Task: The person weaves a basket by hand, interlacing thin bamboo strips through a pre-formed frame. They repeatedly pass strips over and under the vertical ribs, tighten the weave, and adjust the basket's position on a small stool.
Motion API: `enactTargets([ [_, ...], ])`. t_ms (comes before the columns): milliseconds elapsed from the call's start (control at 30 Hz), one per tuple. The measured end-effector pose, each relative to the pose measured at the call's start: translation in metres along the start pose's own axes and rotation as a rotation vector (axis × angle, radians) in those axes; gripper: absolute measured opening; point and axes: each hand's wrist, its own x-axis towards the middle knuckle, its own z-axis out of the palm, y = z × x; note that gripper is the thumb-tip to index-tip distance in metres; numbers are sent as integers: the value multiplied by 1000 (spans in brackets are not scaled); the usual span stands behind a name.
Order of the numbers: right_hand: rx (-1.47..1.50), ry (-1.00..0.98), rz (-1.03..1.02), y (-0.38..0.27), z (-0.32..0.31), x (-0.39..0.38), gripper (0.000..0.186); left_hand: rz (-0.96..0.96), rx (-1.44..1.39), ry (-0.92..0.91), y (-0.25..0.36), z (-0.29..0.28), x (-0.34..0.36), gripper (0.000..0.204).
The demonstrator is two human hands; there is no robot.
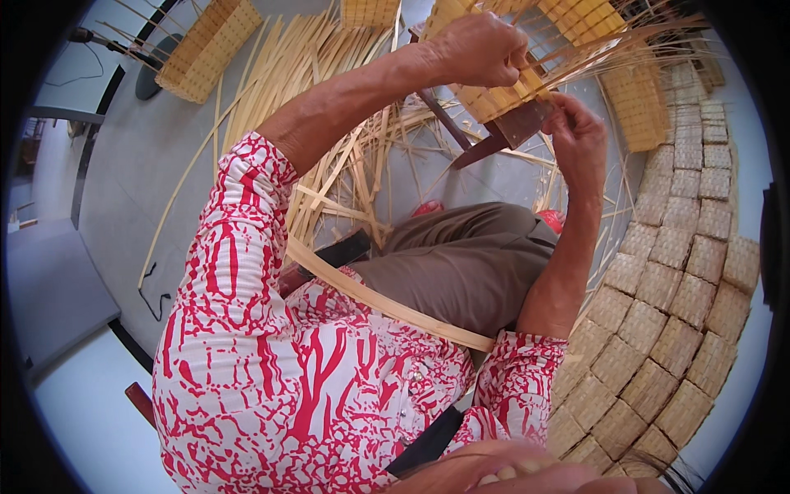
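Yellow-tan split strips make up the part-woven basket (494, 102), at the near end of a dk brown stool (522, 125), by its near corner. Long axis: can't tell, as the L hand (487, 51) covers part of it; loose strips (617, 49) fan off toward upper R. Grey floor (123, 206) all round, w/ a big heap of pale strips (288, 70) L of the stool & scraps nr its legs. Woven box-type basket (210, 51) at upper L, another (635, 103) R of the stool; rows of small woven blocks (658, 321) down the R side. One long flat strip (391, 308) crosses the lap, over brown trousers (461, 272). Basket is btwn the hands: L hand above it, fingers curled in, can't tell exactly what they grip; R hand (574, 123) just R of the stool corner, thumb & fingertips pinched narrow, holding the basket's R edge.
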Motion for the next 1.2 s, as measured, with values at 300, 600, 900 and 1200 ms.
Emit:
enactTargets([
  [300, 12, 16, -16, 1, 0, 2, 16, 4, 17, 76, 0, 9, 0, 18],
  [600, 6, 27, -10, -1, 1, 1, 16, 27, 51, 74, -1, 7, -2, 16],
  [900, -6, 16, 47, -5, -10, -1, 16, -11, -68, 442, -35, 15, -66, 33],
  [1200, 28, 24, 30, 5, -14, -2, 14, -395, 18, 443, -54, -5, -54, 61],
])
